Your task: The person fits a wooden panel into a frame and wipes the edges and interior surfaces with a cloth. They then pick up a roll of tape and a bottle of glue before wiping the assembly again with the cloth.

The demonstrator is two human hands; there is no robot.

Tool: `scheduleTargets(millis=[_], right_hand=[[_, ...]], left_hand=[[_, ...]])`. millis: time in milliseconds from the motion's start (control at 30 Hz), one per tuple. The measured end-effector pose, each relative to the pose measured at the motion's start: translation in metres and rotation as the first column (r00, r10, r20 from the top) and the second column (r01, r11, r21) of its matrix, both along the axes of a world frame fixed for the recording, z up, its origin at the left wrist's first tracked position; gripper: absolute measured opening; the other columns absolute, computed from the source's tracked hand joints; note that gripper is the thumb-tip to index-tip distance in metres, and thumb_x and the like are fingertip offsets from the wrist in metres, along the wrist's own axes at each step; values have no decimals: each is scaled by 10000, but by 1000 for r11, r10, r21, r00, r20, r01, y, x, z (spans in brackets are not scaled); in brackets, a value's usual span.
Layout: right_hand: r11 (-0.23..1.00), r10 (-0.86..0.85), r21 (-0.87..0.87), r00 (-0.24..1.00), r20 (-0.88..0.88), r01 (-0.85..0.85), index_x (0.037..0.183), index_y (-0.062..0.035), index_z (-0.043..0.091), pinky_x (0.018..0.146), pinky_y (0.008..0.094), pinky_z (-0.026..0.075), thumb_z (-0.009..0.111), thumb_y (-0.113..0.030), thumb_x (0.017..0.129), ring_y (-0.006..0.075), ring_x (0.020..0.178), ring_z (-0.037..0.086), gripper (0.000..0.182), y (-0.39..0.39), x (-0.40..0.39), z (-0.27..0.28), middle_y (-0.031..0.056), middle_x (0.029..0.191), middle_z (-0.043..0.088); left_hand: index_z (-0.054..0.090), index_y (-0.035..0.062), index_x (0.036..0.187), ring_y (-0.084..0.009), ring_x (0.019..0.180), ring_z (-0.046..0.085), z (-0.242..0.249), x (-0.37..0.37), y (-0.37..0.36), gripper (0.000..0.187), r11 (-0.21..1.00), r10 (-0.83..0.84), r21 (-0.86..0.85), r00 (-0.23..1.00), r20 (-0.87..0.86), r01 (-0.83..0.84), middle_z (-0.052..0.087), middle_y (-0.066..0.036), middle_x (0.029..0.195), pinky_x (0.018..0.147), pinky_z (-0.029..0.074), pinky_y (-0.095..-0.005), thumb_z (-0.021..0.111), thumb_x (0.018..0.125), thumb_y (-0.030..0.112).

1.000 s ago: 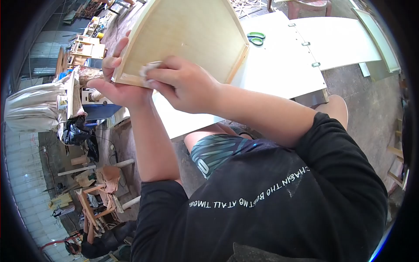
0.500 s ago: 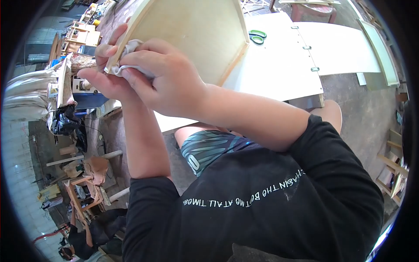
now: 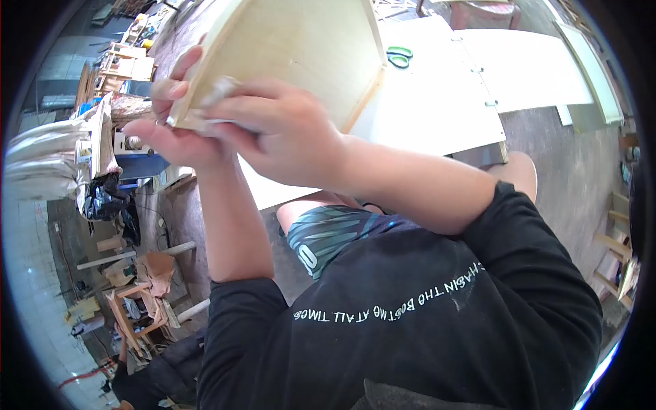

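Observation:
A shallow wooden box or drawer (image 3: 294, 51) with a raised rim is held up in front of me, tilted. My left hand (image 3: 183, 142) supports its near left corner, with fingers behind the rim and the thumb side below. Inside that corner, my right hand (image 3: 294, 130) is closed on a white cloth (image 3: 223, 87), pressed against the wood beside the rim. The cloth and the fingertips are blurred, and part of the cloth is hidden under the fingers.
Under the box lies a white panel (image 3: 437, 102), bearing green-handled scissors (image 3: 399, 57). Another white panel (image 3: 526, 68) adjoins it with metal hinges between. A reddish stool (image 3: 485, 14) stands beyond. Wooden frames (image 3: 133, 318) and a person in dark clothing (image 3: 160, 372) are at lower left.
My right hand has slid the cloth a little to the right, away from the box's corner. My left hand keeps its hold, and the box has shifted slightly.

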State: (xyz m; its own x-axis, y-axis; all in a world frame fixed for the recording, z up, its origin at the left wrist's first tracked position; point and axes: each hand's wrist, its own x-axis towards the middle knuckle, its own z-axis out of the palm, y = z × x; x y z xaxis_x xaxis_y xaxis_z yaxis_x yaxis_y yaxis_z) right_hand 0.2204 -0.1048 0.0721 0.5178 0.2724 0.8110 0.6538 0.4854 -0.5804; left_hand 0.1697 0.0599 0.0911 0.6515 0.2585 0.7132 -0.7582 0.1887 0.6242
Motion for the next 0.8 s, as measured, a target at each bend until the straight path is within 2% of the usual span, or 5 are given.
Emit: scheduleTargets(millis=[100,233,467,600,800], right_hand=[[996,7,89,998,-69,-1,984,-96,744,757,386,579,767,-100,828,306,878,690,158,10,-3,8,113,959,690],[999,-27,37,997,-76,30,1089,-105,723,790,399,575,760,-91,848,317,913,691,244,6,-12,-45,132,1043,681],[889,26,-452,993,-112,-74,1116,-85,726,799,397,575,714,-105,897,326,928,691,220,-33,5,-175,147,1046,699],[939,-326,-197,915,-239,282,1119,-73,735,756,388,565,721,-176,900,332,883,714,243,-21,54,-93,180,1008,710],[976,-197,-124,970,-141,180,1149,-69,743,801,363,575,724,-223,905,327,903,722,289,1,27,-74,183,1034,725]], left_hand=[[726,114,1103,-405,1224,611,-3,0,-8,817,979,203,7,979,-34,-203,580,-298,1362,1040,508,-544,280,961,783],[748,144,1045,-380,1225,615,1,1,0,769,996,83,-33,995,-60,-85,606,-261,1348,1041,501,-567,323,960,778],[757,150,958,-383,1231,616,0,5,9,745,993,101,-61,992,-82,-106,626,-238,1337,1024,519,-562,397,924,801],[755,148,929,-393,1227,618,-1,-1,4,720,978,201,-42,974,-102,-206,637,-229,1326,1037,508,-574,415,931,783],[764,148,943,-399,1217,619,0,2,9,690,975,176,-116,979,-105,-187,635,-225,1327,1044,502,-572,441,938,758]])
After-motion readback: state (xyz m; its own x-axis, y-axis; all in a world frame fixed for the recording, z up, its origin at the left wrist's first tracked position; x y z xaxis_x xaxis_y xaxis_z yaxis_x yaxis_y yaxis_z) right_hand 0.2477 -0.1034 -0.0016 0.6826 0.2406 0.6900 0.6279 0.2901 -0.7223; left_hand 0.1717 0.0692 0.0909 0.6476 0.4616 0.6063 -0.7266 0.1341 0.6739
